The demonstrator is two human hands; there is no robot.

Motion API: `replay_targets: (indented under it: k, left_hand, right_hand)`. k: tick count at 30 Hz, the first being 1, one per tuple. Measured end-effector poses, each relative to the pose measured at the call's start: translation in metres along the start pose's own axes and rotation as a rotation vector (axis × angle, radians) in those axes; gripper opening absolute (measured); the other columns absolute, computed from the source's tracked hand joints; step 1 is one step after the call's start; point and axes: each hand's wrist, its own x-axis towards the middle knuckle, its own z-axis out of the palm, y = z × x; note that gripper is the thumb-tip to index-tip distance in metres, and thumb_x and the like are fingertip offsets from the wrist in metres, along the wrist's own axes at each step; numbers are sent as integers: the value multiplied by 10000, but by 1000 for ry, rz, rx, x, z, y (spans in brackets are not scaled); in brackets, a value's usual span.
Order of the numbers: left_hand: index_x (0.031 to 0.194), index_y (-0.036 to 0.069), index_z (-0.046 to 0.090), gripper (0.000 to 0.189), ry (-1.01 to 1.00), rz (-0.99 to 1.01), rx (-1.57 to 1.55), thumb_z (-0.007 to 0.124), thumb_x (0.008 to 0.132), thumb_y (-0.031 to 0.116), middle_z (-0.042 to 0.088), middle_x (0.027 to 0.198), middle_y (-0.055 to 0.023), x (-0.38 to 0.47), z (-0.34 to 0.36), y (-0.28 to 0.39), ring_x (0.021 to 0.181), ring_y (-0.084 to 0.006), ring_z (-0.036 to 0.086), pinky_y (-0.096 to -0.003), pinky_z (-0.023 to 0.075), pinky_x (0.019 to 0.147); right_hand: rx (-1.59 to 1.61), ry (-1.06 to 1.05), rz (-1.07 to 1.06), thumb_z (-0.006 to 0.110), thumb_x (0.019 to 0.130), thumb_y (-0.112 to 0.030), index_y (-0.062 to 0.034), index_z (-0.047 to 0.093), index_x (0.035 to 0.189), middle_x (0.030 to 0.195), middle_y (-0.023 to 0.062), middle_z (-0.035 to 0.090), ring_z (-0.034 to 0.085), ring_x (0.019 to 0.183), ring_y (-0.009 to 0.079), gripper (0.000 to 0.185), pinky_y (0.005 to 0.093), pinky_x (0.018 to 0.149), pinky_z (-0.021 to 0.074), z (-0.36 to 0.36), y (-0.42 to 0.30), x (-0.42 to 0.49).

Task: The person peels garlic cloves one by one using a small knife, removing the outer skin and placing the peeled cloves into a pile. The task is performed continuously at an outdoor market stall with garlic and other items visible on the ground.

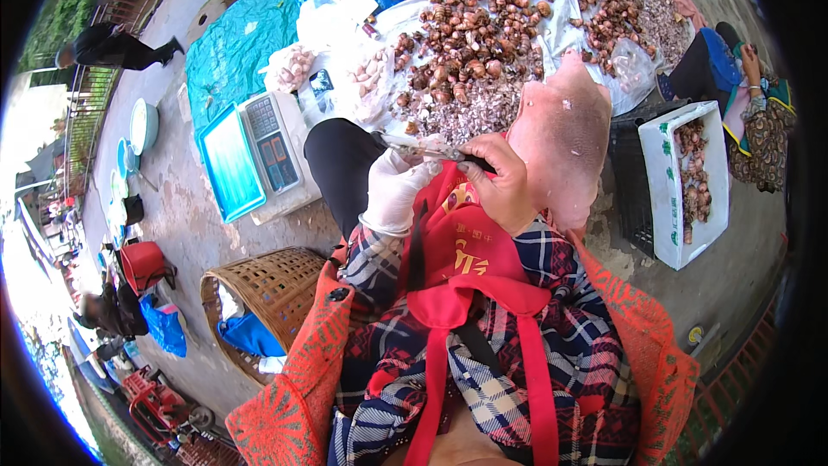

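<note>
My right hand [501, 184], bare, grips the dark handle of a knife [453, 153] above my lap. The blade points left and carries pale residue. My left hand [393, 191], in a white glove, has its fingers curled against the blade; whether a small scrap is also pinched there is hidden. Just beyond my hands lies a heap of purplish-white peelings [462, 110]. Behind it, brown taro corms [472, 32] are piled on white sheeting. Under my hands is a red apron [466, 239] with yellow print, and a pink cloth [563, 136] covers my right knee.
A digital scale [275, 142] with a blue tray stands left, near bags of peeled pieces [367, 81]. A woven basket [272, 298] rests by my left side. At right are a foam box [686, 188] of corms and a seated person [744, 90]. Another person [119, 48] walks at far left.
</note>
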Motion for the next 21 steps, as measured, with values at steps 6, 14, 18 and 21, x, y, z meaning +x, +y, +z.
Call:
replay_targets:
  k: [6, 14, 18, 21]
  left_hand:
    - [1069, -29, 613, 276, -119, -68, -191, 668, 822, 82, 683, 970, -118, 6, -13, -7, 856, -173, 641, -254, 491, 766]
    - [1028, -28, 645, 250, -208, -198, -381, 633, 810, 93, 663, 1017, -128, 7, -10, 1, 896, -226, 631, -318, 497, 821]
    - [1039, -18, 644, 264, -138, -137, -269, 669, 819, 126, 662, 1021, -105, 4, -9, -3, 856, -171, 616, -252, 463, 738]
    - [1046, -17, 641, 298, -185, -110, -150, 703, 820, 165, 670, 1000, -87, 3, -9, 1, 860, -156, 620, -240, 457, 727]
  right_hand:
    - [-79, 86, -43, 652, 774, 104, 31, 630, 967, 918, 105, 602, 618, 840, 214, 208, 280, 729, 511, -1, 9, 4]
    - [-161, 126, 8, 666, 775, 88, 26, 633, 963, 919, 111, 605, 616, 825, 220, 200, 287, 717, 509, -4, 20, 0]
    - [-39, 10, -95, 669, 780, 77, 24, 634, 958, 898, 108, 608, 618, 817, 217, 189, 291, 714, 509, -2, -9, 2]
    - [-140, 105, -41, 677, 772, 78, 25, 634, 957, 903, 105, 606, 615, 815, 214, 198, 287, 717, 507, 0, 12, 0]
